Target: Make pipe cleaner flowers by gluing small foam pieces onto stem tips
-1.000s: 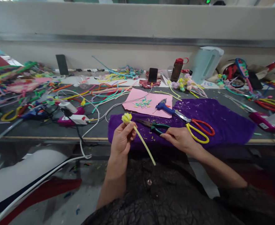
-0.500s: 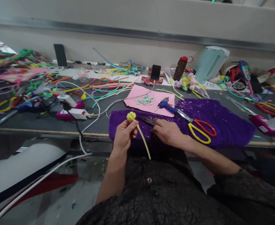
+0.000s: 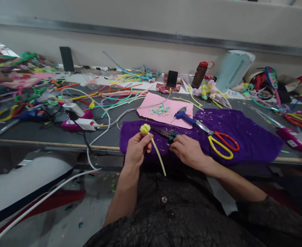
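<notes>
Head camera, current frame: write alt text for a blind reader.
The left hand holds a yellow flower stem upright while the right hand rests on green-handled pliers on a purple cloth. Scissors and a glue gun lie nearby.

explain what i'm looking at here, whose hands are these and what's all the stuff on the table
The picture comes from a camera worn on a person's head, looking down at their own two bare hands. The left hand holds up a yellow pipe-cleaner flower by its stem. The right hand rests on the green-handled pliers, which lie on a purple cloth. Beside them lie scissors, a blue glue gun and a pink sheet. Loose coloured pipe cleaners cover the table behind.
</notes>
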{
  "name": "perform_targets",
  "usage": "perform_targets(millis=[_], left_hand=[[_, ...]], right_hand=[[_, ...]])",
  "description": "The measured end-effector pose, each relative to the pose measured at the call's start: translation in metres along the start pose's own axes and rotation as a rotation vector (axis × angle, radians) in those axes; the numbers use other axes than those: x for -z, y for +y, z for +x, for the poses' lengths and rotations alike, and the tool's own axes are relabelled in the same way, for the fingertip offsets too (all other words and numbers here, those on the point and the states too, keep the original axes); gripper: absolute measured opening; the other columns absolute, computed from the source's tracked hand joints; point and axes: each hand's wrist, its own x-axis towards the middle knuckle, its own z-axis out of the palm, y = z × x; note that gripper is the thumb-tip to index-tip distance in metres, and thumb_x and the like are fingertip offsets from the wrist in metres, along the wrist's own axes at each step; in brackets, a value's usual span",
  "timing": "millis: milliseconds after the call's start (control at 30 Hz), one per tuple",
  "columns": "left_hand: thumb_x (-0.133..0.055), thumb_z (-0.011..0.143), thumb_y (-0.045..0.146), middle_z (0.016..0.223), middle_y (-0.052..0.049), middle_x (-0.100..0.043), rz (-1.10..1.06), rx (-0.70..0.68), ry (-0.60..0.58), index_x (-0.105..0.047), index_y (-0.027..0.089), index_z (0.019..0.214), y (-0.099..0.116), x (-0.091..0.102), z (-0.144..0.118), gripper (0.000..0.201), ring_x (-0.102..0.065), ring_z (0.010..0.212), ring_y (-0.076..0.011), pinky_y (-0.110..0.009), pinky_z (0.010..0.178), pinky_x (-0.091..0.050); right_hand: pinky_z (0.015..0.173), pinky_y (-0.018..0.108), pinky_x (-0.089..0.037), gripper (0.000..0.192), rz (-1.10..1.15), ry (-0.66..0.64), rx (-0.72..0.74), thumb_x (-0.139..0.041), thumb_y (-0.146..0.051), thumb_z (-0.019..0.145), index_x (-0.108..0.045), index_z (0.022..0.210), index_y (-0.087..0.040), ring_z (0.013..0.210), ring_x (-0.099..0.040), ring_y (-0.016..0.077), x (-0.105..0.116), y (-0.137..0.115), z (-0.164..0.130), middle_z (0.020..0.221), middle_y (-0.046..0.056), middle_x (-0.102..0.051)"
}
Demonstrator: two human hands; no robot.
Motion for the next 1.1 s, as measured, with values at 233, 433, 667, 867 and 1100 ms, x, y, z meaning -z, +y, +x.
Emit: perform_targets(millis=[233, 433, 667, 867, 1100], left_hand=[[-0.067, 0.066, 0.028, 0.049, 0.005, -0.050, -0.003, -0.014, 0.002, -0.057, 0.014, 0.069, -0.001, 0.000, -0.001, 0.018, -0.041, 0.037, -0.0033, -0.014, 0.033, -0.030], [-0.066, 0.069, 0.030, 0.047, 0.006, -0.048, 0.014, -0.004, -0.040, -0.055, 0.013, 0.069, -0.002, 0.002, -0.001, 0.020, -0.040, 0.037, -0.0031, -0.014, 0.034, -0.030], [-0.066, 0.070, 0.030, 0.047, 0.006, -0.048, 0.019, 0.002, -0.047, -0.056, 0.014, 0.071, -0.003, 0.003, -0.004, 0.019, -0.040, 0.037, -0.0025, -0.014, 0.036, -0.030], [-0.067, 0.067, 0.029, 0.051, 0.006, -0.049, 0.049, -0.008, -0.056, -0.057, 0.014, 0.072, -0.003, 0.004, -0.004, 0.019, -0.041, 0.040, -0.0027, -0.014, 0.036, -0.031], [-0.069, 0.064, 0.030, 0.049, 0.005, -0.048, 0.093, -0.011, -0.044, -0.056, 0.013, 0.067, -0.002, 0.002, -0.006, 0.022, -0.039, 0.038, -0.0026, -0.015, 0.035, -0.030]], right_hand=[[0.068, 0.032, -0.031, 0.014, -0.075, -0.008, 0.093, -0.048, -0.019, 0.086, -0.061, 0.087, -0.018, 0.083, -0.042, 0.0191, -0.001, 0.004, 0.014, 0.097, 0.007, -0.055], [0.074, 0.033, -0.034, 0.010, 0.049, 0.049, 0.075, -0.051, -0.017, 0.081, -0.061, 0.083, -0.016, 0.089, -0.044, 0.0196, -0.002, 0.001, 0.015, 0.102, 0.008, -0.056], [0.078, 0.036, -0.037, 0.012, -0.003, 0.076, 0.060, -0.051, -0.023, 0.083, -0.061, 0.086, -0.016, 0.091, -0.048, 0.0220, -0.005, -0.005, -0.005, 0.104, 0.008, -0.059], [0.078, 0.035, -0.039, 0.009, 0.096, 0.250, 0.062, -0.050, -0.016, 0.083, -0.059, 0.084, -0.017, 0.092, -0.050, 0.0199, -0.013, -0.009, -0.012, 0.100, 0.008, -0.060], [0.070, 0.031, -0.042, 0.009, 0.391, 0.295, -0.069, -0.045, -0.010, 0.080, -0.050, 0.076, -0.016, 0.080, -0.053, 0.0162, 0.014, -0.010, -0.065, 0.084, 0.007, -0.055]])
